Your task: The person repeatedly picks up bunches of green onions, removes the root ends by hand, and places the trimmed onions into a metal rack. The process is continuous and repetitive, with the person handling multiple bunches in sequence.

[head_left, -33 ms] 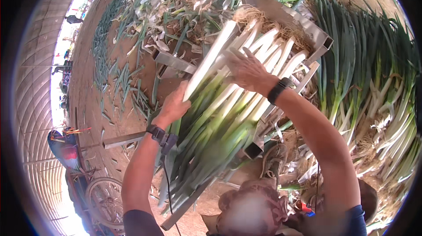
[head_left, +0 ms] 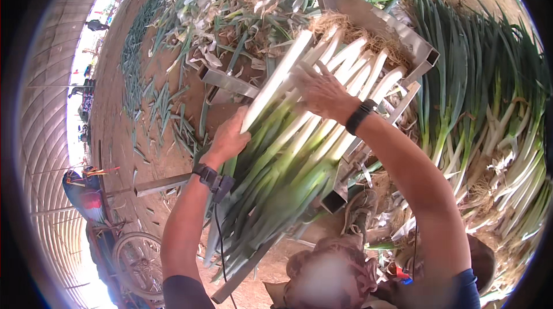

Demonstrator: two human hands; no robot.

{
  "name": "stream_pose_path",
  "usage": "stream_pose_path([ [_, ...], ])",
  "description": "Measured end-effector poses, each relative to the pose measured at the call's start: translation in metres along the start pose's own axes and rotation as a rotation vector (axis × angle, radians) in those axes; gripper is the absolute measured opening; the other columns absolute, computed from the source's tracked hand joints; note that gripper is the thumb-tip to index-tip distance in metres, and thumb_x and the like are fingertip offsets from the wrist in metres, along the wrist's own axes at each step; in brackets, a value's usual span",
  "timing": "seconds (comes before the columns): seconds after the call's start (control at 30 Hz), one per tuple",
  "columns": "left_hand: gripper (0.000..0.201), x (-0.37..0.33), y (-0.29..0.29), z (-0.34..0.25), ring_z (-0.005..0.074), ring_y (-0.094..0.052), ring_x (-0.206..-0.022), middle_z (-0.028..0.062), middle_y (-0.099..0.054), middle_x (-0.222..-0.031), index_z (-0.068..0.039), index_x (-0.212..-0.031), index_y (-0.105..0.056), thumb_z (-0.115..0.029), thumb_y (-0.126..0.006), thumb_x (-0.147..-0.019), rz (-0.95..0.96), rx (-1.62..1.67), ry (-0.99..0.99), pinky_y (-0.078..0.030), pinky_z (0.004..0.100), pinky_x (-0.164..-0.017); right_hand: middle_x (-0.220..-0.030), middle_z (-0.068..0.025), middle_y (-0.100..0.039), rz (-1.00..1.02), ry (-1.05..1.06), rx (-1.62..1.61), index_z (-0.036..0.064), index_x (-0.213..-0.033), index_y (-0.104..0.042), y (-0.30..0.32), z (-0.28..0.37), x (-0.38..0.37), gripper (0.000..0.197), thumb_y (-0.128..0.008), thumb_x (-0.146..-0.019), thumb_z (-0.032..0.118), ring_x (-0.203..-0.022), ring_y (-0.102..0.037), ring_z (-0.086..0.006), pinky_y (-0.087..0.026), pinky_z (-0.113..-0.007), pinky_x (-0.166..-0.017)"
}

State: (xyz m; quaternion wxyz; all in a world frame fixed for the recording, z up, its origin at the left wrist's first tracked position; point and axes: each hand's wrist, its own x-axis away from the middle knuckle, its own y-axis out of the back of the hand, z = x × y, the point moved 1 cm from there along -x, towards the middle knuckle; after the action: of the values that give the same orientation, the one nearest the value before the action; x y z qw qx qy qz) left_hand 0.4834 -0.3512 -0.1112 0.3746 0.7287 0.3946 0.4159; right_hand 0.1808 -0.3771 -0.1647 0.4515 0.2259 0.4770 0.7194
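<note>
My left hand [head_left: 228,139] is closed around a long green onion [head_left: 277,81], gripping it partway down, below its bright white shank. That stalk lies slanted along the left edge of a bundle of green onions [head_left: 296,150] on a metal frame. My right hand [head_left: 325,95] is over the white shanks near the bundle's middle, its fingers stretched out and partly blurred. Whether those fingertips touch a stalk is hard to make out. The roots [head_left: 368,35] of the bundled onions gather at the far end, and their green leaves fan toward me.
A metal channel [head_left: 377,21] crosses behind the roots; square tube ends [head_left: 334,199] stick out at the sides. More green onions [head_left: 461,78] lie heaped at right. Peeled leaves and trimmings [head_left: 230,15] cover the ground at far left. A spoked wheel [head_left: 138,263] stands at lower left.
My right hand and forearm have shifted slightly left and down. My left hand keeps its grip on the green onion, nearly unmoved.
</note>
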Motion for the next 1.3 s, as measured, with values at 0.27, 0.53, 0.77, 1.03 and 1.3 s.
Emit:
stream_pose_path([
  [0.27, 0.074, 0.012, -0.001, -0.014, 0.0309, -0.063, -0.121, 0.0231, -0.064, -0.127, -0.001, -0.15, -0.044, -0.009, -0.074, -0.082, 0.152, 0.292, 0.065, -0.045, 0.0394, -0.108, -0.152, -0.0077, -0.053, 0.195, 0.034, 0.016, 0.0184, -0.144, -0.059, -0.007, 0.004, -0.012, 0.075, -0.086, -0.076, 0.038, -0.153, -0.032, -0.0304, -0.011, -0.064, -0.127],
  [0.53, 0.075, 0.012, 0.021, -0.027, 0.042, -0.065, -0.119, 0.0279, -0.065, -0.126, -0.003, -0.151, -0.043, -0.01, -0.077, -0.084, 0.225, 0.038, -0.056, -0.051, 0.0447, -0.101, -0.153, -0.0019, -0.052, -0.016, 0.131, 0.103, 0.0289, -0.137, -0.065, -0.021, 0.001, 0.025, 0.043, -0.068, -0.095, 0.037, -0.152, -0.033, -0.0257, -0.013, -0.056, -0.129],
  [0.77, 0.07, -0.026, 0.007, -0.025, 0.0492, -0.064, -0.109, 0.0297, -0.068, -0.114, -0.003, -0.144, -0.041, -0.019, -0.078, -0.086, 0.176, -0.101, -0.075, -0.052, 0.0539, -0.091, -0.163, 0.0013, -0.043, 0.034, 0.119, 0.165, 0.0329, -0.146, -0.059, -0.03, -0.007, 0.02, 0.048, -0.054, -0.101, 0.048, -0.155, -0.029, -0.0266, -0.011, -0.058, -0.127],
  [1.03, 0.056, -0.015, -0.011, -0.019, 0.0499, -0.063, -0.109, 0.0289, -0.067, -0.116, -0.002, -0.134, -0.049, -0.018, -0.075, -0.087, 0.058, -0.137, -0.048, -0.05, 0.0552, -0.09, -0.167, -0.0014, -0.038, 0.139, 0.083, 0.208, 0.0285, -0.156, -0.046, -0.027, -0.009, 0.014, 0.064, -0.047, -0.101, 0.06, -0.155, -0.03, -0.0259, -0.014, -0.054, -0.127],
  [1.3, 0.047, 0.014, 0.02, -0.03, 0.0475, -0.063, -0.1, 0.0247, -0.064, -0.114, -0.001, -0.132, -0.055, -0.01, -0.069, -0.088, -0.159, -0.193, -0.267, -0.052, 0.0535, -0.085, -0.163, -0.0037, -0.042, 0.126, 0.049, 0.111, 0.0208, -0.155, -0.048, -0.024, -0.009, 0.011, 0.069, -0.052, -0.1, 0.06, -0.154, -0.03, -0.0262, -0.015, -0.054, -0.126],
])
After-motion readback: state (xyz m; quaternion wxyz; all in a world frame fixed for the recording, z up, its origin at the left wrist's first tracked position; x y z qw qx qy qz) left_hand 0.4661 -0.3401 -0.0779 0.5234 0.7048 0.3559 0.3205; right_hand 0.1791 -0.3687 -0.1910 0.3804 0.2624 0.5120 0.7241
